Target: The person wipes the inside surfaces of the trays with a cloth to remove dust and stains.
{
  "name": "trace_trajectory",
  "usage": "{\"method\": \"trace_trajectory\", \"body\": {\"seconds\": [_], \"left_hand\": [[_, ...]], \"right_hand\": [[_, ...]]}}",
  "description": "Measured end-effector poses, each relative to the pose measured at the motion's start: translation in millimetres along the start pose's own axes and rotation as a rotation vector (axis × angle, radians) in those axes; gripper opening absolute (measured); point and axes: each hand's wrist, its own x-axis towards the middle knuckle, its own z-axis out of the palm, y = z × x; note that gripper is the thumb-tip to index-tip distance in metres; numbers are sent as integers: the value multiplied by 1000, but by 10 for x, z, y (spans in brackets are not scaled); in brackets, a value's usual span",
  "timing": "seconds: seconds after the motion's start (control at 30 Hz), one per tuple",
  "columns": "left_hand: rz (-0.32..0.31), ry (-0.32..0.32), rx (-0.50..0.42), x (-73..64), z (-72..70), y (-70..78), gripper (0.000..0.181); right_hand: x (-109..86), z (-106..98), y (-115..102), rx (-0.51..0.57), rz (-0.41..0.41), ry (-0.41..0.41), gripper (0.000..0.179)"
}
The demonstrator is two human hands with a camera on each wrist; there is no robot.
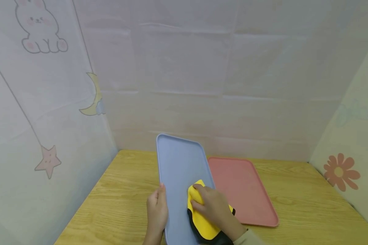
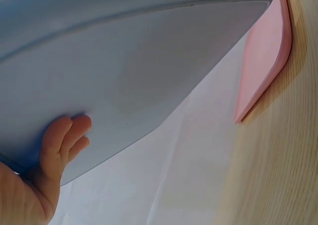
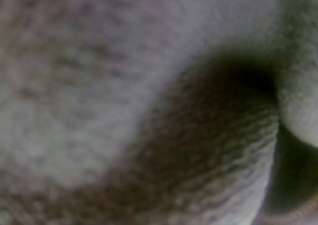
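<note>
A light blue rectangular tray (image 1: 179, 160) is held up and tilted above the table. My left hand (image 1: 157, 207) grips its left edge, thumb on the front. In the left wrist view the fingers (image 2: 52, 145) lie against the underside of the tray (image 2: 114, 81). My right hand (image 1: 213, 206) grips a yellow cloth with black edging (image 1: 203, 226) against the tray's front face, toward its lower right. Blurred grey, fabric-like folds (image 3: 74, 111) fill the right wrist view, so the hand cannot be seen there.
A pink tray (image 1: 242, 190) lies flat on the wooden table (image 1: 119, 190), behind and right of the blue one. Its rim (image 2: 263, 61) also shows in the left wrist view. Pale printed sheets (image 1: 184, 68) enclose the table at the back and both sides.
</note>
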Motion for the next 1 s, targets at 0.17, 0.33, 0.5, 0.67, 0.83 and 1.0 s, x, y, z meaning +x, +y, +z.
{"method": "trace_trajectory", "body": {"seconds": [0.17,0.33,0.5,0.67,0.83,1.0], "left_hand": [[22,4,-3,-4,-1,-14,45],[5,18,23,2,-2,-10,45],[-37,-2,1,0,-6,6,46],[-19,-7,-41,-3,0,8,45],[-36,-16,-70,-5,-3,6,45],[-35,-18,-73,-7,-8,7,45]], "right_hand": [[23,4,-130,-10,-90,70,35],[51,8,-268,-4,-186,131,38],[68,-28,-406,6,-269,174,37],[68,-60,-519,29,-328,189,37],[61,-89,-603,67,-349,168,35],[50,-95,-624,74,-342,162,34]]}}
